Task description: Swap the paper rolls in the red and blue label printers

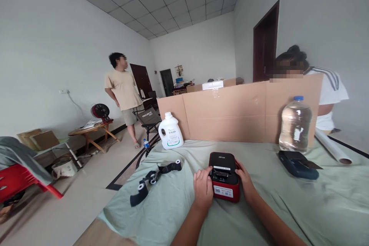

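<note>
Two bare forearms (188,226), closest in, lead to two hands on one boxy device (221,158), resting on the green cloth (164,217) a little right of centre. Left hand (202,186): fingers bent, close together, against its left side. Right hand (245,180): fingertips at the right edge, partly overlapping; how firmly either grips, I can't tell. Counting on: one white jug (170,132), one blue-capped bottle (295,125), one dark blue gadget (298,165), one pale roll (333,148), and black strips (170,167) with at least two white-ended rolls. A cardboard panel (225,117) bounds the far side; the cloth's left edge drops toward the floor (86,207); plain cloth stretches between device and gadget. That device: black top, red base, white label in front.
</note>
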Demonstrator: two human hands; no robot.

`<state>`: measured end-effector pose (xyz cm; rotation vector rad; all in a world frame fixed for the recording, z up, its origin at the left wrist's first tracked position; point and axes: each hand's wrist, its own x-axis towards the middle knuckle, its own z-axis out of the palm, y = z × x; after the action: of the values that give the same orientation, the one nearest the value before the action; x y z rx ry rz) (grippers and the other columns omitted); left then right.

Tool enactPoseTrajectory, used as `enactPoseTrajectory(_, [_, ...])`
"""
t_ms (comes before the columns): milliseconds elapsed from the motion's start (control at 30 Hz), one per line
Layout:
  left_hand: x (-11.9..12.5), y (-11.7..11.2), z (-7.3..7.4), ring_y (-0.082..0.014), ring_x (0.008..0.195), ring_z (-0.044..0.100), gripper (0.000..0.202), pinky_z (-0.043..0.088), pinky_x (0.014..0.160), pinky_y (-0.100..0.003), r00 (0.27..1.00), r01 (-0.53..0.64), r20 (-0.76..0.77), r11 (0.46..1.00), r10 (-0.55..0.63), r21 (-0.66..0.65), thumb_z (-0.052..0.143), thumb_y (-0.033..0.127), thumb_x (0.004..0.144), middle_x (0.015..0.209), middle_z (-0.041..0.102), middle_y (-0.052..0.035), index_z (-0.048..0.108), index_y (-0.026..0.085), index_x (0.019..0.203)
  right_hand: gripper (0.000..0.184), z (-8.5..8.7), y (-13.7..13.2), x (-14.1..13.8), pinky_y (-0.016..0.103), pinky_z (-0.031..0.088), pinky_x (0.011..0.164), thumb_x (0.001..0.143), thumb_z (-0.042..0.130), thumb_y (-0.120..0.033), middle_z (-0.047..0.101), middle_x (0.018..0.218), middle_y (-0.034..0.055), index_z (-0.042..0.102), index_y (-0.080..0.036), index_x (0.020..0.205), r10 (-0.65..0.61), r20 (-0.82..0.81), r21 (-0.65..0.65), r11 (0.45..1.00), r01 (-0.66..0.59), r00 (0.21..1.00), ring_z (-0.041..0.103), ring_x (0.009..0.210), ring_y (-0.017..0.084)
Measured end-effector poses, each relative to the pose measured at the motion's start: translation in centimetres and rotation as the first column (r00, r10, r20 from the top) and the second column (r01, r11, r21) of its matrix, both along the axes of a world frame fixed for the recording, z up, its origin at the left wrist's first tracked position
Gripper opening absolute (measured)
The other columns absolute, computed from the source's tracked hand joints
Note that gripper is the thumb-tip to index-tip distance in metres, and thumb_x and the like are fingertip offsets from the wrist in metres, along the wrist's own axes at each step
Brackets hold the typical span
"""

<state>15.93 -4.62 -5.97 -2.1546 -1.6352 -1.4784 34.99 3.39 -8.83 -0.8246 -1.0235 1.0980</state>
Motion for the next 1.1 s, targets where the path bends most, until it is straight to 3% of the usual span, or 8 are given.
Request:
enactPoseTrajectory(300, [0.3,0.5,0.6,-0.0238,0.093,0.062,0.040,0.045,0.086,-0.040,0.999,0.040,0.035,0.999,-0.040,0.004,0.034,0.012,0.089,0.100,0.070,-0.0085,0.066,0.019,0.112,0.051,0.5,-0.7,-0.5,0.048,0.040,0.113,0.071,0.064,-0.042,0.068,0.133,0.0055,0.072,-0.027,0.119,-0.030,0.022,0.013,0.999,0.030,0.999,0.058,0.128,0.031])
enactPoseTrajectory(400, [-0.1,1.1,0.4,-0.0228,0.101,0.063,0.034,0.046,0.094,-0.040,0.968,0.149,0.203,0.989,-0.144,-0.009,0.035,0.018,0.094,0.103,0.070,-0.0087,0.067,0.019,0.108,0.052,0.6,-1.2,-0.5,0.048,0.040,0.114,0.073,0.065,-0.045,0.067,0.135,0.0058,0.071,-0.026,0.121,-0.015,0.022,0.012,1.000,0.015,1.000,0.057,0.129,0.031])
enactPoseTrajectory(500, [-0.8,2.4,1.0,-0.0214,0.110,0.063,0.029,0.046,0.101,-0.038,0.850,0.285,0.478,0.956,-0.221,-0.064,0.041,0.028,0.097,0.113,0.070,-0.0090,0.066,0.019,0.110,0.052,0.7,-1.3,-0.4,0.048,0.039,0.115,0.074,0.065,-0.045,0.066,0.136,0.0055,0.070,-0.027,0.122,-0.003,0.013,0.026,1.000,0.002,1.000,0.056,0.131,0.030])
enactPoseTrajectory(567, [-1.3,3.6,1.7,-0.0212,0.117,0.063,0.034,0.048,0.101,-0.037,0.739,0.411,0.638,0.895,-0.216,-0.172,0.048,0.031,0.093,0.128,0.066,-0.0089,0.063,0.021,0.122,0.050,0.6,-1.1,-0.3,0.048,0.037,0.116,0.075,0.067,-0.045,0.067,0.136,0.0052,0.071,-0.027,0.122,0.000,0.007,0.039,0.999,0.000,1.000,0.056,0.131,0.030])
enactPoseTrajectory(667, [-1.8,5.1,2.6,-0.0239,0.128,0.058,0.052,0.051,0.101,-0.039,0.560,0.662,0.805,0.688,-0.194,-0.295,0.057,0.031,0.084,0.148,0.055,-0.0062,0.057,0.027,0.137,0.048,0.4,-0.9,-0.2,0.050,0.036,0.117,0.075,0.070,-0.046,0.069,0.133,0.0046,0.072,-0.029,0.119,-0.010,0.005,0.051,0.999,0.009,1.000,0.057,0.130,0.030])
enactPoseTrajectory(800, [-1.6,6.1,2.1,-0.0294,0.131,0.058,0.063,0.051,0.102,-0.045,0.307,0.860,0.934,0.472,-0.183,-0.191,0.065,0.038,0.081,0.146,0.058,-0.0063,0.054,0.028,0.141,0.048,0.1,-0.9,-0.1,0.050,0.038,0.117,0.079,0.068,-0.053,0.067,0.135,0.0049,0.071,-0.029,0.121,-0.016,0.021,0.069,0.997,0.015,1.000,0.056,0.131,0.031])
enactPoseTrajectory(900, [-1.4,6.2,1.3,-0.0315,0.124,0.063,0.064,0.052,0.100,-0.047,0.218,0.901,0.963,0.412,-0.161,-0.136,0.065,0.048,0.083,0.138,0.064,-0.0086,0.054,0.026,0.142,0.049,0.2,-1.3,-0.2,0.049,0.040,0.116,0.082,0.066,-0.057,0.066,0.137,0.0052,0.071,-0.030,0.122,-0.016,0.041,0.070,0.997,0.013,0.999,0.055,0.133,0.030])
enactPoseTrajectory(1100, [-1.6,6.1,1.5,-0.0294,0.120,0.066,0.063,0.053,0.100,-0.045,0.201,0.917,0.971,0.374,-0.130,-0.140,0.065,0.047,0.084,0.133,0.068,-0.0072,0.053,0.027,0.143,0.054,0.9,-1.9,-0.2,0.049,0.035,0.118,0.080,0.067,-0.061,0.065,0.138,0.0064,0.069,-0.028,0.123,-0.012,0.041,0.042,0.999,0.010,0.999,0.054,0.133,0.031])
